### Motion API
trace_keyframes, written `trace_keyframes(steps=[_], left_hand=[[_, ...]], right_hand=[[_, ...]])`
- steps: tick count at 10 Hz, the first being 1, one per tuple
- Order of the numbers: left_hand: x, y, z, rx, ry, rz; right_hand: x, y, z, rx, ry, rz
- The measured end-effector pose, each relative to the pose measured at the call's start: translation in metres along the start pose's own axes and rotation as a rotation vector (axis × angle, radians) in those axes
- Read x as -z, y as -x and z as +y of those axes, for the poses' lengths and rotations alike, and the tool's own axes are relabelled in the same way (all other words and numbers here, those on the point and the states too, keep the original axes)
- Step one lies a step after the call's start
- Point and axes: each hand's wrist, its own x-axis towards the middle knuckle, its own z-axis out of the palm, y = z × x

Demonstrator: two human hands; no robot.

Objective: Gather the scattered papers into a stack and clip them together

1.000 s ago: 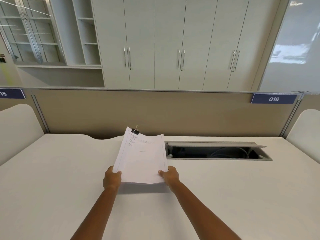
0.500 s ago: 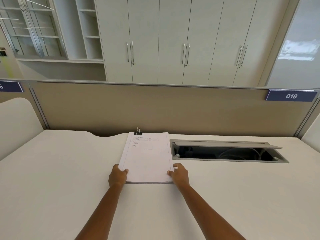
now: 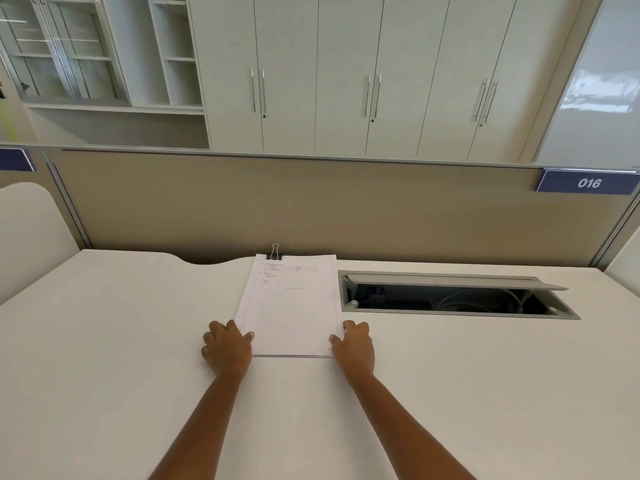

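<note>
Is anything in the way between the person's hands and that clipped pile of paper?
Nothing visible does. The left hand and right hand touch the near corners of the paper stack, which lies flat on the desk with a binder clip on its far edge.

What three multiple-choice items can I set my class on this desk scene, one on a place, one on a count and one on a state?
1. Where on the paper stack is the binder clip?
A. far edge, near the left corner
B. near right corner
C. middle of the right edge

2. How many clips are on the stack?
A. one
B. two
C. three

3. How is the cable hatch lid in the desk?
A. shut flat
B. tilted open
C. missing

Answers:
1 A, the clip grips the far edge beside the left corner.
2 A, only one black clip shows.
3 B, the lid stands raised over the dark opening.
</note>
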Motion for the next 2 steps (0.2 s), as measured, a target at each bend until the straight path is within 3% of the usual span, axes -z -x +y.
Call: trace_keyframes(steps=[1,2], left_hand=[[0.0,0.006,-0.001,-0.011,-0.003,0.043],[-0.011,0.016,-0.002,-0.136,0.062,0.14]], right_hand=[[0.004,0.007,0.001,0.022,-0.02,-0.031],[0.012,0.015,0.01,0.032,-0.029,0.008]])
